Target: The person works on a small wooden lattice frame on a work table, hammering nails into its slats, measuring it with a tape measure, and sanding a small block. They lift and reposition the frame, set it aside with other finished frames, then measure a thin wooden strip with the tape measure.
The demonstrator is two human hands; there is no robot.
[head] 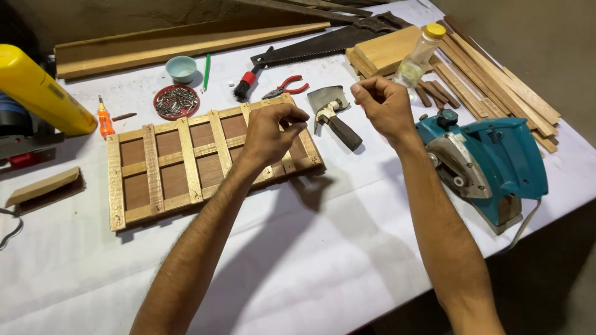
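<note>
The left hand point(271, 131) was held with fingers curled and fingertips drawn together over the right part of the slatted wooden panel point(186, 164), which lay flat on the white-covered bench point(298, 260). The right hand point(382, 105) was raised beside it, loosely pinched; whether anything was held could not be told. A hatchet point(334, 113) lay between the hands, a teal power planer point(490, 162) to the right.
</note>
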